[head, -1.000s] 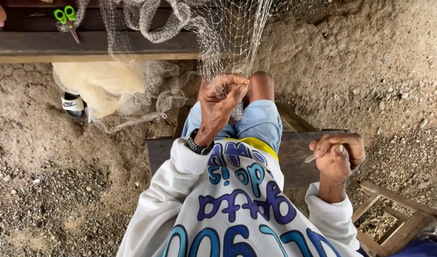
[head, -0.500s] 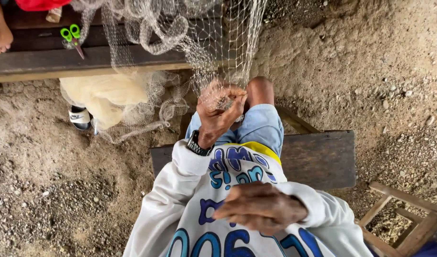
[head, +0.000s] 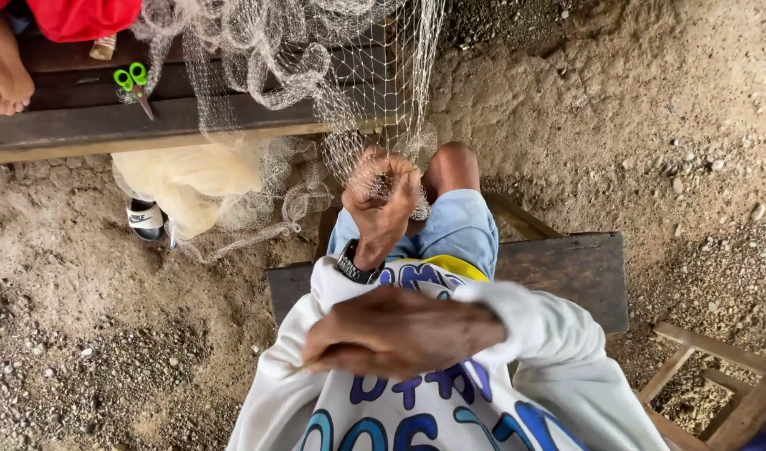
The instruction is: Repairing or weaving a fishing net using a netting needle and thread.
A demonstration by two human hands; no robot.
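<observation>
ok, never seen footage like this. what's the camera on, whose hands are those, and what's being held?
There is no machine here: the one camera sits on a person's head and looks straight down, so you see their own white printed top, knees and hands. The left hand, with a wristwatch, is raised with its fingers gripping a fine fishing net. The net drapes over a dark wooden bench ahead. The right hand is drawn in across the chest, blurred; it seems to pinch something thin, but I cannot tell what. Green-handled scissors lie on the bench. Someone else's bare foot rests on its left end. The person sits on a dark plank over sandy ground.
</observation>
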